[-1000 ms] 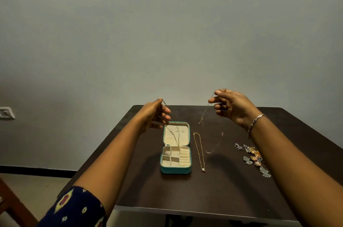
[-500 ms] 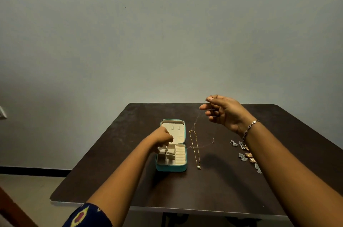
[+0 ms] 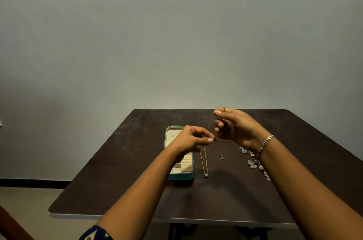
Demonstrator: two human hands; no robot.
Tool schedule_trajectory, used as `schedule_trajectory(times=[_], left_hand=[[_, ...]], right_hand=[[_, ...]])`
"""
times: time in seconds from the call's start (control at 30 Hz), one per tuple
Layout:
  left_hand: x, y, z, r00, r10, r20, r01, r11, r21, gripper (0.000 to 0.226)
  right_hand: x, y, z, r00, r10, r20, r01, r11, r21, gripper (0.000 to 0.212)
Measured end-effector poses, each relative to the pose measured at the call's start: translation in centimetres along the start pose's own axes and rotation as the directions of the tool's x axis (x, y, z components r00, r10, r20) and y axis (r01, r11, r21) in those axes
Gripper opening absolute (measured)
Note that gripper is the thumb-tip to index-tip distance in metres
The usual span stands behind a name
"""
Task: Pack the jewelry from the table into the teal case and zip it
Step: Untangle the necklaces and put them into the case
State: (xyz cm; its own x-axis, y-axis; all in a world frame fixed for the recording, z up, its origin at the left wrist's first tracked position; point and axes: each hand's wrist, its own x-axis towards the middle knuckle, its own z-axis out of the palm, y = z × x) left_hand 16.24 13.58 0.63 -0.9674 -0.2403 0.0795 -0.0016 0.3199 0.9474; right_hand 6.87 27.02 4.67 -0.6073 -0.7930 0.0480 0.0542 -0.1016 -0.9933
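The teal case (image 3: 182, 176) lies open on the dark table (image 3: 117, 181), cream compartments showing, its lid partly hidden by my left hand (image 3: 193, 137). A thin chain (image 3: 210, 124) runs between my hands: my right hand (image 3: 233, 127) pinches its upper end, and my left thumb and forefinger pinch it lower down, just right of the case. A gold beaded necklace (image 3: 204, 161) lies on the table beside the case. A small ring-like piece (image 3: 221, 157) sits further right. A silver and gold leaf-shaped piece (image 3: 254, 164) lies partly under my right forearm.
A bracelet (image 3: 265, 143) is on my right wrist. The table stands against a plain grey wall (image 3: 176, 43); its near edge (image 3: 176, 218) is below my forearms. Tiled floor (image 3: 29, 200) shows at the left, with a brown furniture corner at the bottom left.
My left hand rose out of the case's compartments and moved right to pinch the chain near my right hand. My right hand shifted slightly toward the left one.
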Motion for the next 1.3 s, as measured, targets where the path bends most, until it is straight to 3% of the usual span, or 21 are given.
schedule_trajectory(times=[0.13, 0.23, 0.5, 0.87, 1.3], left_hand=[[0.0, 0.4, -1.0, 0.992, -0.029, -0.126, 0.016, 0.995, -0.101, 0.009], [0.1, 1.5, -2.6, 0.988, -0.078, -0.135, 0.054, 0.984, -0.172, 0.009], [0.6, 4.7, -5.1, 0.969, -0.058, -0.239, 0.019, 0.987, -0.159, 0.006], [1.7, 6.4, -4.8, 0.977, -0.01, -0.215, 0.01, 1.0, 0.001, 0.005], [5.5, 5.9, -3.4, 0.971, 0.001, -0.241, -0.012, 0.999, -0.044, 0.007]], right_hand=[[-0.8, 0.3, -1.4, 0.999, 0.009, -0.051, -0.009, 1.0, 0.014, 0.01], [-1.4, 1.4, -2.8, 0.991, 0.021, -0.132, -0.024, 1.0, -0.019, 0.01], [-3.3, 6.1, -5.1, 0.97, 0.101, -0.222, -0.113, 0.993, -0.042, 0.006], [-5.1, 9.3, -4.0, 0.966, 0.116, -0.233, -0.064, 0.974, 0.219, 0.019], [-5.9, 11.1, -3.4, 0.937, 0.104, -0.334, -0.026, 0.973, 0.231, 0.024]])
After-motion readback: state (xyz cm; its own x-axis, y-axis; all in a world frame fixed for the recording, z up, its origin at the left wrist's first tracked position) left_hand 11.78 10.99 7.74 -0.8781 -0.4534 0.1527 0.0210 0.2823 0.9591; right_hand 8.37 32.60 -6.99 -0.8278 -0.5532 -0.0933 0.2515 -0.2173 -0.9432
